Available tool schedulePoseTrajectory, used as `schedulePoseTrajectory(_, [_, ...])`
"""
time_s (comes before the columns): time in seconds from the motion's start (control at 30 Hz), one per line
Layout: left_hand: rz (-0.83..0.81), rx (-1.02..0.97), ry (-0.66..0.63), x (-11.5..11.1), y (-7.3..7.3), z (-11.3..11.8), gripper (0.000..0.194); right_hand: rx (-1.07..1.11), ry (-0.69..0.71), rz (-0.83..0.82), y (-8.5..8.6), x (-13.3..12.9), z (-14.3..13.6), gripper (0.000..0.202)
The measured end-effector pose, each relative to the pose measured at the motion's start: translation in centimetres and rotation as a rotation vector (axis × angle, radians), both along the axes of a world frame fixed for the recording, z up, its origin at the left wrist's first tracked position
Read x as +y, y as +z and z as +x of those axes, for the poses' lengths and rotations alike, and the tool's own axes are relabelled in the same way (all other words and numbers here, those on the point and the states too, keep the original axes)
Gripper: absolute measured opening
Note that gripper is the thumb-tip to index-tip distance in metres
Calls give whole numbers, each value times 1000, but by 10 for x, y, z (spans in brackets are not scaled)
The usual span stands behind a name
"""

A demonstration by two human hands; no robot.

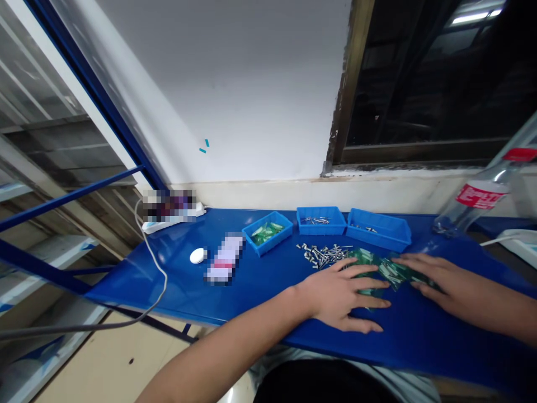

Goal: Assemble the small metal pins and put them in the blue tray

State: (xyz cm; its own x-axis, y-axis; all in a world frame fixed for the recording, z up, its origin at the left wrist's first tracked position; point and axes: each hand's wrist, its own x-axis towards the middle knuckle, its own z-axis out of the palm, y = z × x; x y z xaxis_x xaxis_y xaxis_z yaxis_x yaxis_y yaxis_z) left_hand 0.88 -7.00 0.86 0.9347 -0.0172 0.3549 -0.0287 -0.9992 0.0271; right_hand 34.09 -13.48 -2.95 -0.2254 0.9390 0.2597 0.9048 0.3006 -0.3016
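Observation:
My left hand (346,290) lies with its fingers spread over a loose group of small green translucent packets (392,272) on the blue table. From the other side my right hand (442,280) reaches the same packets. Its fingers are stretched out and its thumb is apart, touching the packets' right end. Thin pale pieces show inside some packets. Both palms face down, so part of the packets is hidden under them. Just beyond my left fingers is a loose pile of silver screws (323,255).
Along the back stand three blue bins: one with green packets (250,246), one with metal pins (321,228), one with a few small metal parts (380,238). A clear bottle (478,196) leans at right. A phone (226,257), white round object (197,256) and cable (157,263) lie left.

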Motion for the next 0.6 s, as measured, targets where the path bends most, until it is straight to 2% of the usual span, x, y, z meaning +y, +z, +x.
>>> schedulePoseTrajectory(0.07, [-11,17,12,3,-3,-1,47,-40,5,18,-13,-4,1,50])
schedulePoseTrajectory(0.17, [-37,17,20,11,-5,-3,44,-77,15,56,-17,-4,-12,49])
schedulePoseTrajectory(0.43, [-58,-16,119,20,0,-9,39,-28,111,29,8,6,-68,55])
schedulePoseTrajectory(0.6, [-56,-20,204,25,6,-15,39,-11,171,43,24,21,-92,53])
